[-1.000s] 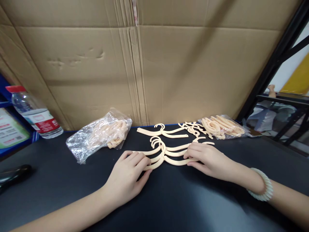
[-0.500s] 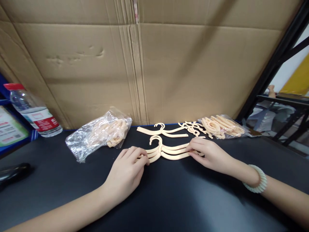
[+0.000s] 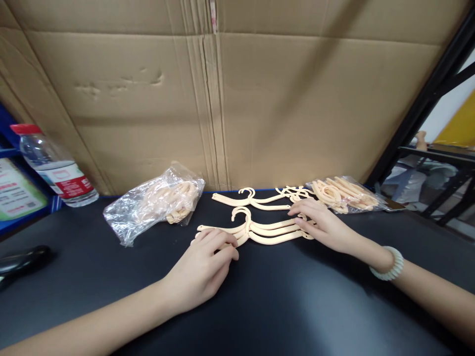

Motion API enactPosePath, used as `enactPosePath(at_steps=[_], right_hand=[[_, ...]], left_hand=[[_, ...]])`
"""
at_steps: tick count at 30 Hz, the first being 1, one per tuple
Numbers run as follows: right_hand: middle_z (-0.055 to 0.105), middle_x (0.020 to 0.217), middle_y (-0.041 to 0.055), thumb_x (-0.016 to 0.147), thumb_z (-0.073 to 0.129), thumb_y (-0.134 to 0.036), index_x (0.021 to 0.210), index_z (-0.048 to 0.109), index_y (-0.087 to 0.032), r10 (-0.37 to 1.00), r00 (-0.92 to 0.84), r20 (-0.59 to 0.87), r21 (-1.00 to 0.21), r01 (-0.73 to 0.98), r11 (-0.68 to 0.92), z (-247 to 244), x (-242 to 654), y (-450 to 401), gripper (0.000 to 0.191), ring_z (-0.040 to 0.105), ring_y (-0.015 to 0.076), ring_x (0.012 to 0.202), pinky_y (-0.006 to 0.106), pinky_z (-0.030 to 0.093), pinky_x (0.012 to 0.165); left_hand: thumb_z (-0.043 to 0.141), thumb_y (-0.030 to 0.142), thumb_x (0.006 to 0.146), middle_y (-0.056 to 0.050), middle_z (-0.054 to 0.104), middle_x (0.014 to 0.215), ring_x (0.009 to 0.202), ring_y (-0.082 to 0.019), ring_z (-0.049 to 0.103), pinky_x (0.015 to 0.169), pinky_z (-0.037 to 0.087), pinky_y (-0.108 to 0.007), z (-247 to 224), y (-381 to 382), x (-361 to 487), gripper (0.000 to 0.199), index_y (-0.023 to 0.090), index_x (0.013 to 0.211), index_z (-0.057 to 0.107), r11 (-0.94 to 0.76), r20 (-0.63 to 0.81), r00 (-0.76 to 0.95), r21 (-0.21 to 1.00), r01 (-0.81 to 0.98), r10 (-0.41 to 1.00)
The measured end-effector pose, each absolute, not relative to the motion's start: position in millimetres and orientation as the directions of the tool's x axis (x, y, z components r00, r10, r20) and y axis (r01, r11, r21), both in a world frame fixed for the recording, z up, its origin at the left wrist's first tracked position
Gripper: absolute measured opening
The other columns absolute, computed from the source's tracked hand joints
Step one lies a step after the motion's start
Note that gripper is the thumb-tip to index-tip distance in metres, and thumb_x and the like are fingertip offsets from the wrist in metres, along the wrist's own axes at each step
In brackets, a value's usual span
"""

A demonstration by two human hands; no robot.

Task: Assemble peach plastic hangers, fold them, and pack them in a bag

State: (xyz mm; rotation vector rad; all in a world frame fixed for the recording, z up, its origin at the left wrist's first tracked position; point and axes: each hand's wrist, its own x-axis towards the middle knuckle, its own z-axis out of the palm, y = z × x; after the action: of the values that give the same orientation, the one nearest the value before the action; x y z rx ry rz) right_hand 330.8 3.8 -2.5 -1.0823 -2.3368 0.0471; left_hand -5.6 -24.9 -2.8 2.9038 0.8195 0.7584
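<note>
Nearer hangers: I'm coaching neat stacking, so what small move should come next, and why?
Perhaps the right hand should nudge the right-side arms of the nearer hangers closer together: dark gaps show between them, and the left hand is over the opposite side.

Hangers point(image 3: 276, 240), near centre: pale cream. Bench point(image 3: 260, 316): plain black. Bottle point(image 3: 67, 175), left: red cap, label banded white and red. Cardboard point(image 3: 315, 109), far: plain brown. Bracelet point(image 3: 389, 264), right: pale green, ribbed. Panel point(image 3: 458, 118), far right: yellow. Rack point(image 3: 423, 109), right: black.
</note>
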Motion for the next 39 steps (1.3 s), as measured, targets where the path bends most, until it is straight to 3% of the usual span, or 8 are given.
enactPosePath(at_steps=[8,13,18,23,28,34,39], right_hand=[[0.059,0.130,0.0132,0.099,0.041,-0.040,0.124,0.056,-0.019,0.727,-0.548,0.415,-0.206,0.721,0.661,-4.2,329.5,17.3,0.035,0.047,0.0284,0.130,0.050,0.039,0.109],[0.051,0.142,0.0171,0.099,0.039,-0.040,0.140,0.046,-0.015,0.772,-0.507,0.383,-0.218,0.763,0.609,-13.8,330.4,27.5,0.049,0.043,0.0312,0.135,0.054,0.038,0.109],[0.069,0.112,0.0141,0.096,0.044,-0.025,0.118,0.066,-0.016,0.780,-0.446,0.438,-0.220,0.789,0.574,-19.1,325.4,43.0,0.032,0.061,0.0285,0.109,0.049,0.048,0.096],[0.071,0.092,0.0113,0.089,0.057,-0.020,0.097,0.072,-0.017,0.804,-0.372,0.463,-0.256,0.813,0.523,-17.4,319.0,49.9,0.018,0.064,0.0266,0.093,0.045,0.050,0.086],[0.066,0.082,0.0070,0.085,0.059,-0.015,0.077,0.065,-0.018,0.808,-0.319,0.496,-0.320,0.797,0.511,-12.2,312.6,45.8,0.010,0.061,0.0236,0.085,0.041,0.049,0.081],[0.060,0.072,0.0018,0.088,0.051,-0.018,0.083,0.054,-0.020,0.817,-0.216,0.535,-0.471,0.726,0.500,-9.8,311.0,37.2,0.007,0.057,0.0175,0.064,0.033,0.046,0.063],[0.061,0.071,0.0017,0.089,0.052,-0.029,0.082,0.048,-0.022,0.820,-0.106,0.562,-0.622,0.600,0.503,-6.7,317.7,31.9,0.010,0.063,0.0175,0.065,0.034,0.052,0.063]], left_hand=[[0.042,0.006,0.091,-0.007,0.060,0.109,0.103,-0.023,0.054,0.086,0.043,-0.038,-4.6,-24.3,-3.8,0.025,0.022,0.103,0.057,-0.860,0.465,0.730,0.173,0.481,0.502],[0.041,0.007,0.092,-0.008,0.059,0.111,0.102,-0.023,0.055,0.086,0.044,-0.039,-4.4,-24.1,-3.2,0.024,0.021,0.104,0.057,-0.855,0.464,0.729,0.150,0.496,0.504],[0.043,0.007,0.092,-0.008,0.060,0.110,0.104,-0.023,0.054,0.087,0.044,-0.039,-3.6,-23.9,-2.7,0.023,0.020,0.104,0.058,-0.860,0.459,0.739,0.132,0.493,0.494],[0.043,0.008,0.092,-0.008,0.060,0.110,0.105,-0.024,0.055,0.089,0.044,-0.040,-4.2,-23.1,-2.3,0.023,0.020,0.103,0.059,-0.862,0.472,0.735,0.128,0.490,0.488],[0.042,0.008,0.092,-0.009,0.060,0.110,0.104,-0.024,0.055,0.089,0.044,-0.041,-3.8,-23.5,-1.0,0.023,0.020,0.102,0.060,-0.858,0.480,0.726,0.124,0.499,0.492],[0.045,0.007,0.091,-0.008,0.062,0.109,0.105,-0.024,0.054,0.091,0.042,-0.043,-0.2,-25.1,-0.6,0.022,0.020,0.102,0.058,-0.861,0.502,0.725,0.083,0.503,0.472],[0.047,0.007,0.088,-0.007,0.062,0.107,0.106,-0.024,0.055,0.094,0.041,-0.043,3.3,-26.9,-1.2,0.022,0.021,0.104,0.055,-0.837,0.543,0.688,0.054,0.544,0.482]])
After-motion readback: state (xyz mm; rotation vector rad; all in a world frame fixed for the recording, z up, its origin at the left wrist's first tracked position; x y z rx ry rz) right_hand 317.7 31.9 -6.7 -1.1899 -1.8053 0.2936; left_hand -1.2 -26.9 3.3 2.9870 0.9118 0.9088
